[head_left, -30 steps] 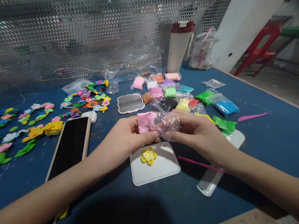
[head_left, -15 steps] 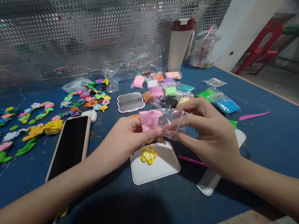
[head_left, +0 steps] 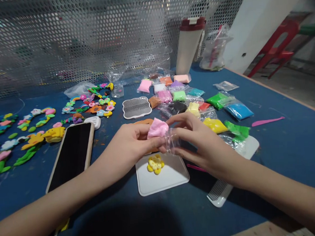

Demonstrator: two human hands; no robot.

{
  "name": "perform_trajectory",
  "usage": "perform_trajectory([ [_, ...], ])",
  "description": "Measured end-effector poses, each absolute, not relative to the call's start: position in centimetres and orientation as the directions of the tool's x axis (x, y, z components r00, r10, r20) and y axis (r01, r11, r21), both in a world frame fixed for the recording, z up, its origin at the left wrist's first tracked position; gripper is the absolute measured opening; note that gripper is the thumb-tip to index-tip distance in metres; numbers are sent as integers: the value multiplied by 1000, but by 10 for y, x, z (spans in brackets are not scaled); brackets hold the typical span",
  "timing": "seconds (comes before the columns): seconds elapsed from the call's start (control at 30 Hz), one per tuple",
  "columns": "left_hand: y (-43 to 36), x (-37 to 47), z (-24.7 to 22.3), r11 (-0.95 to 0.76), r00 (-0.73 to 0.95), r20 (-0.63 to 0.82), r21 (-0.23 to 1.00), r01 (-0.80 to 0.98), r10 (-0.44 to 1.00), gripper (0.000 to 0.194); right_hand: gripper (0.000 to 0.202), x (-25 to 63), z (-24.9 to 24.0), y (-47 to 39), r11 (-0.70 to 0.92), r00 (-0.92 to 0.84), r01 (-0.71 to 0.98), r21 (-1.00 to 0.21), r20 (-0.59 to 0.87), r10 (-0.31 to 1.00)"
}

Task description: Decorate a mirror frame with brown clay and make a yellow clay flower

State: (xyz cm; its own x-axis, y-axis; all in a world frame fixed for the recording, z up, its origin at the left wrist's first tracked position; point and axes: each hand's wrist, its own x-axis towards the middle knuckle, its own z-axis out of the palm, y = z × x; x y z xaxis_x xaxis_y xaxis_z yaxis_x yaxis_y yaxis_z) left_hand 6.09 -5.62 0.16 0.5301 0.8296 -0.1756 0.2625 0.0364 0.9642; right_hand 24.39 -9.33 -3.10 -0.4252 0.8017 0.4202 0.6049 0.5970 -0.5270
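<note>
My left hand (head_left: pixel 132 141) pinches a lump of pink modelling clay (head_left: pixel 157 128) between thumb and fingers. The clay bulges out of a clear plastic bag (head_left: pixel 172 140). On the bag's other side, my right hand (head_left: pixel 201 142) grips the crumpled plastic with thumb and fingertips. Just below both hands lies a white rectangular board (head_left: pixel 164 183), with a yellow clay flower (head_left: pixel 155 164) on it. An orange-brown piece (head_left: pixel 144 122) is partly hidden behind my left hand.
Bagged clay (head_left: pixel 179 96) in several colours lies behind. A phone (head_left: pixel 71 155) and clay ornaments (head_left: pixel 55 134) are at left. Around my right hand are a white comb (head_left: pixel 218 196), a pink tool (head_left: pixel 196 168) and green clay (head_left: pixel 237 130). A tumbler (head_left: pixel 189 46) stands at the back.
My right hand has moved left, closer to my left hand. The plastic is now bunched up, and the pink clay pokes out more above the fingers.
</note>
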Motion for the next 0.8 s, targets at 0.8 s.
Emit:
perform_trajectory([
  [0.8, -48, 54, -3, 113, 422, -209, 964, 241, 882, 23, 10, 254, -26, -93, 317, 135, 134, -939, 335, 933],
])
